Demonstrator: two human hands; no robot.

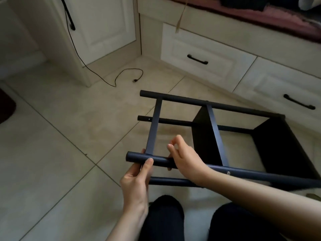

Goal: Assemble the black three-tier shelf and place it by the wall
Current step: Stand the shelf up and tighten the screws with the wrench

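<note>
The shelf (213, 129) lies on its side on the floor (52, 136). The left hand (135, 181) grips its near upper pole (156, 160) by the end. The right hand (184, 159) rests over the same pole, fingers loosely curled.

bare floor (57, 145) lies open toward nine o'clock of the shelf frame (212, 129); drawers (199, 54) hem it in at twelve, a loose cable (121, 75) lies near eleven

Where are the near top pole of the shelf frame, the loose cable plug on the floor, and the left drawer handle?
near top pole (251, 174), head view, bare stretch right of the wrist.
cable plug (134, 81), head view, on the plug tip.
left drawer handle (197, 59), head view, middle of the bar.
</note>
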